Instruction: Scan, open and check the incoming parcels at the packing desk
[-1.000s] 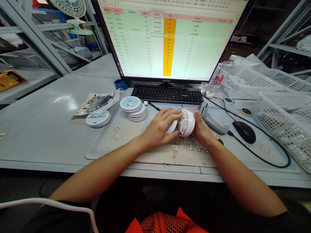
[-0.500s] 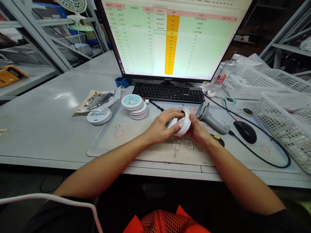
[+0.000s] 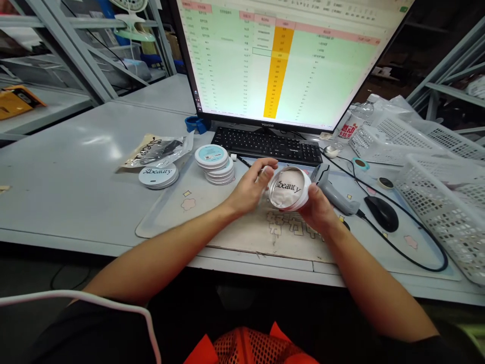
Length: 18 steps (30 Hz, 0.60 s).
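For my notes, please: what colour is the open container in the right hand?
White: the open container shows best in the head view.

Round tub mid-frame looks like smooth white plastic, desk at left is kinda glossy, basket far right's plastic too, vest bottom-centre is meshy cloth.

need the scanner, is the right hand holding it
No, the right hand holds the open tub, while the scanner lies on the mat.
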### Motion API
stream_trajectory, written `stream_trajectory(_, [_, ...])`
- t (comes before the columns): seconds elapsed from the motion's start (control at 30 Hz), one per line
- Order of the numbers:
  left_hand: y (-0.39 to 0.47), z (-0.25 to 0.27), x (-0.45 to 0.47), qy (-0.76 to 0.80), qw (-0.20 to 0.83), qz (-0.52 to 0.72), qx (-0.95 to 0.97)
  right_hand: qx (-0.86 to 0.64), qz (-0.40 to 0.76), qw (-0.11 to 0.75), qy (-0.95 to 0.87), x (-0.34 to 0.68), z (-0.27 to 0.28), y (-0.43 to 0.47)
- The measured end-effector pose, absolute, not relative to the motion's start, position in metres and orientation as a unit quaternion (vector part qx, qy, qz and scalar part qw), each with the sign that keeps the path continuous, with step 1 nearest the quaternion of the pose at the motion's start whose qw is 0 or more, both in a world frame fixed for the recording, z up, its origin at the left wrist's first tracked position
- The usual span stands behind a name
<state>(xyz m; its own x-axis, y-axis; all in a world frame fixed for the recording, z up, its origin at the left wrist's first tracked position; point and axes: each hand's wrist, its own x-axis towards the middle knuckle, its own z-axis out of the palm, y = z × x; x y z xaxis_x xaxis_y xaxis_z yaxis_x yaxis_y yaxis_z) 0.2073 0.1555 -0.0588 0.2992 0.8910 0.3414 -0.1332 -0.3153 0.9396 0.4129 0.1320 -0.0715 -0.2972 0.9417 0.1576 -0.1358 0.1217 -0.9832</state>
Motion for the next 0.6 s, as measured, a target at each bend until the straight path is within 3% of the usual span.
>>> stream_trajectory(0.1, [0.15, -0.059, 0.219, 0.276, 0.658, 0.493, 0.498, -0.356, 0.423, 0.469, -0.689, 0.411, -0.075, 0.133])
stream_trajectory(0.17, [0.146, -0.06, 0.226, 0.259, 0.702, 0.486, 0.451, -0.368, 0.32, 0.436, -0.756, 0.406, -0.082, 0.132])
stream_trajectory(0.27, [0.14, -0.063, 0.232, 0.271, 0.699, 0.505, 0.427, -0.373, 0.214, 0.407, -0.806, 0.398, -0.091, 0.131])
stream_trajectory(0.47, [0.133, -0.064, 0.233, 0.251, 0.648, 0.539, 0.476, -0.345, 0.194, 0.427, -0.813, 0.393, -0.097, 0.127])
stream_trajectory(0.6, [0.137, -0.06, 0.231, 0.259, 0.66, 0.555, 0.434, -0.304, 0.118, 0.461, -0.825, 0.392, -0.088, 0.123])
